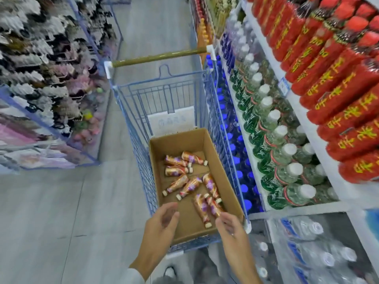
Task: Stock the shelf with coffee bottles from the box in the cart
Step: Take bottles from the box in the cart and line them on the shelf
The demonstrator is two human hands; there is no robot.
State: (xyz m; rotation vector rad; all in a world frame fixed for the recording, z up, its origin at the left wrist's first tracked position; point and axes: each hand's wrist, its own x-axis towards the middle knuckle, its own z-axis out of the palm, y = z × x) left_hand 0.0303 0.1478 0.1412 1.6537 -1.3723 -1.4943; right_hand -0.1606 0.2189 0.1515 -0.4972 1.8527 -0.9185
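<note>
Coffee bottles (pixel 189 186), where? asks A.

B: Loose in the cardboard box (pixel 178 140), all on their sides, pointing every way. Small, tapered necks, white caps, glossy gold-and-purple wrap.

A: Box?

B: Plain brown corrugated, open top, sitting in the near end of the blue wire cart (pixel 164 93). The cart has a round olive handle (pixel 158 56) at the far end and stands on the grey floor (pixel 61 201).

A: Hands?

B: The left hand (pixel 162 222) is over the box's near-left corner, fingers (pixel 171 207) loosely spread, holding nothing. The right hand (pixel 231 226) is at the near-right edge, fingers relaxed, gripping nothing. Its tips are blurred, so I can't tell if they touch the closest bottle.

A: Shelf?

B: The white shelf (pixel 311 136) runs just beside the cart on the right. It holds rows of clear water bottles (pixel 272 138) with white caps and green labels, with shiny red packs (pixel 338 99) one level up.
</note>
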